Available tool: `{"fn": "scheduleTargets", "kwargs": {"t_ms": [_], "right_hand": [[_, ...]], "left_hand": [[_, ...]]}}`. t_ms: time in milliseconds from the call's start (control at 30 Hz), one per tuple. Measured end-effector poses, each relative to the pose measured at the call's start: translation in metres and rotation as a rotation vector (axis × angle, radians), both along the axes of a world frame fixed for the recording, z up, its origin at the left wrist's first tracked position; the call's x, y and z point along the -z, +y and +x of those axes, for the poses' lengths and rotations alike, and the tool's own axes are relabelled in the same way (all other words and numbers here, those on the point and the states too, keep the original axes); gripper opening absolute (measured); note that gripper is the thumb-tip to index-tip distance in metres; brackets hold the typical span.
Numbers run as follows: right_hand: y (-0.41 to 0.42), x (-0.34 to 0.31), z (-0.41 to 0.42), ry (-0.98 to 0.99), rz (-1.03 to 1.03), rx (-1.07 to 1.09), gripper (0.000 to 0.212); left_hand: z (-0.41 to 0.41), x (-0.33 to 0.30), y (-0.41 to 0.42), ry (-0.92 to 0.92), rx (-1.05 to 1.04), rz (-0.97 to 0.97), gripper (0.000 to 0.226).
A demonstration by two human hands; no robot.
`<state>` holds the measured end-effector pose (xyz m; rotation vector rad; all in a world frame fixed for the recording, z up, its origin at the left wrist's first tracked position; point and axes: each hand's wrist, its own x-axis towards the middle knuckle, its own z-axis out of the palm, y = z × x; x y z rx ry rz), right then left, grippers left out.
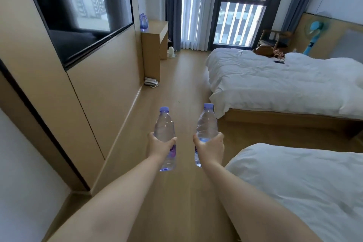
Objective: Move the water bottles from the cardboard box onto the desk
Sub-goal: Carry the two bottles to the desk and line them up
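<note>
Now we clamp each grip around an upright water bottle, left hand point(160, 146) and right hand point(211, 146) level, with the desk surface point(157, 27) well ahead on our left, nearer the left hand.

Both water bottles, one point(164, 127) in the left hand and one point(206, 124) in the right, are clear, glossy plastic with smooth violet caps. The desk point(155, 45) and floor point(176, 88) look like matt pale wood. Both beds carry soft, creased white cloth point(275, 82).
</note>
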<state>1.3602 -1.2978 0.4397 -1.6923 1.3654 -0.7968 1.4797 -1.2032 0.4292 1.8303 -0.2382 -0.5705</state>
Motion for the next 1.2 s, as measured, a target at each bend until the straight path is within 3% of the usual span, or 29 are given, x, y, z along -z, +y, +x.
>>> {"fn": "scheduleTargets", "kwargs": {"t_ms": [433, 667, 900, 1200], "right_hand": [[-0.232, 0.028, 0.26, 0.063, 0.014, -0.058, 0.075], [-0.354, 0.0, 0.414, 0.017, 0.043, -0.005, 0.072], [-0.491, 0.008, 0.52, 0.045, 0.044, 0.034, 0.078], [-0.698, 0.0, 0.661, 0.081, 0.013, -0.029, 0.075]], "left_hand": [[0.262, 0.028, -0.225, -0.01, -0.015, 0.049, 0.073], [0.424, 0.005, -0.358, -0.035, 0.025, 0.085, 0.077], [0.539, 0.016, -0.494, -0.053, 0.071, 0.047, 0.065], [0.672, 0.016, -0.694, -0.03, 0.009, 0.028, 0.073]]}}
